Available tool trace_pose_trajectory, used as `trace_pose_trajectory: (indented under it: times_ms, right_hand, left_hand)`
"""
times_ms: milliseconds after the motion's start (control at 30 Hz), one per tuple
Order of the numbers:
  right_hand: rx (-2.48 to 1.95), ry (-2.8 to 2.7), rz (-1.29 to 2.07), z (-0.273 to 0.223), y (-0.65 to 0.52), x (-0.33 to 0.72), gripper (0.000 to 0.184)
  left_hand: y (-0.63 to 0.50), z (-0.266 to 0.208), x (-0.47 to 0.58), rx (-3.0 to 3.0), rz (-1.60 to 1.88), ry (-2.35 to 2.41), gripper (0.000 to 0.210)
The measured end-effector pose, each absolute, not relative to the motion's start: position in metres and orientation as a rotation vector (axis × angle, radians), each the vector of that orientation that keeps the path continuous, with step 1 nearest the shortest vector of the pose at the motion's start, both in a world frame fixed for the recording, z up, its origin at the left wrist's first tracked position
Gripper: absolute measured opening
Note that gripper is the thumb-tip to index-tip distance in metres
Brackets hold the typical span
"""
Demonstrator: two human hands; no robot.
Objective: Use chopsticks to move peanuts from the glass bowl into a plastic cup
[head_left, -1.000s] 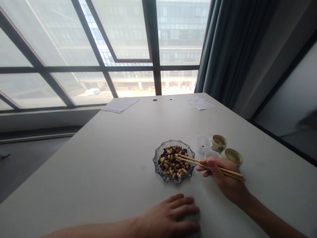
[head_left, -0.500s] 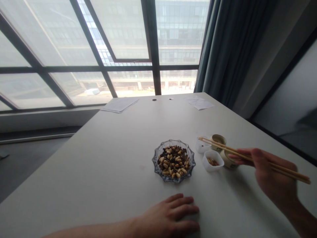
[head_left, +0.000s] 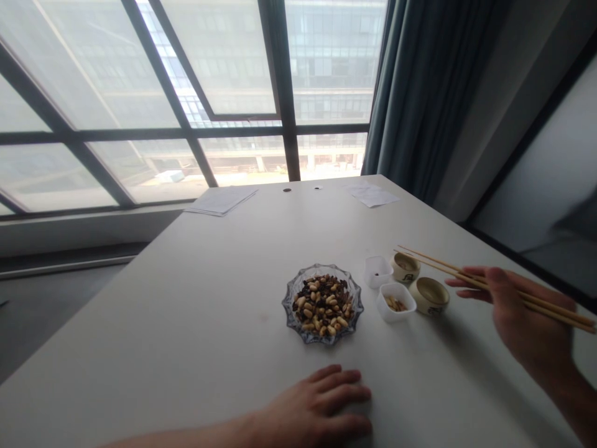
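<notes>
My right hand [head_left: 527, 311] is closed around a pair of wooden chopsticks [head_left: 471, 278], whose tips point left over the far ceramic cup and look slightly apart with nothing between them. My left hand [head_left: 321, 401] lies flat on the table, fingers stretched out, just in front of a scalloped glass bowl [head_left: 290, 316]. Peanuts and dark seeds [head_left: 324, 305] fill that bowl. To its right stand a white plastic cup [head_left: 395, 312] with some pale brown pieces inside and another white plastic cup [head_left: 377, 280] holding a dark bit. Beside them are two beige ceramic cups, one nearer [head_left: 426, 306] and one farther [head_left: 405, 274].
Everything stands on a white table [head_left: 196, 311]. Stacked paper sheets [head_left: 221, 200] lie at its far left corner and more paper [head_left: 375, 195] at the far right. Beyond are large windows and a dark curtain [head_left: 410, 93].
My right hand has moved to the right with the chopsticks, their tips leaving the far plastic cup; the nearer ceramic cup now shows fully. My left hand stays resting. The view has shifted slightly.
</notes>
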State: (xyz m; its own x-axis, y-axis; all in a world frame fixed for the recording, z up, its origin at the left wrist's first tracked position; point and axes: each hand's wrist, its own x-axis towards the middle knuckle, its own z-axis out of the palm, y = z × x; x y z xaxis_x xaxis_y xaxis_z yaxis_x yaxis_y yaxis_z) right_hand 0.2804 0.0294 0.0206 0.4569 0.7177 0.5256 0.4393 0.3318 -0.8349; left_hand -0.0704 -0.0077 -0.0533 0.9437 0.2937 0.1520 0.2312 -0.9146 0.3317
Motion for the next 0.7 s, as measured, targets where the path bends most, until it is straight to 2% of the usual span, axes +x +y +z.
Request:
trace_pose_trajectory:
  times_ms: [267, 400, 700]
  right_hand:
    - [-1.054, -1.745, 0.5, 0.029, 0.041, 0.232, 0.021]
    - [-0.907, -2.008, 0.462, 0.027, 0.058, 0.213, 0.018]
    - [-0.835, -2.121, 0.528, 0.013, 0.08, 0.197, 0.015]
  left_hand:
    - [-0.008, -0.057, -0.071, 2.819, 0.282, 0.39, 0.028]
    - [-0.007, -0.06, -0.072, 2.847, 0.286, 0.376, 0.028]
    - [-0.007, -0.064, -0.073, 2.848, 0.292, 0.354, 0.029]
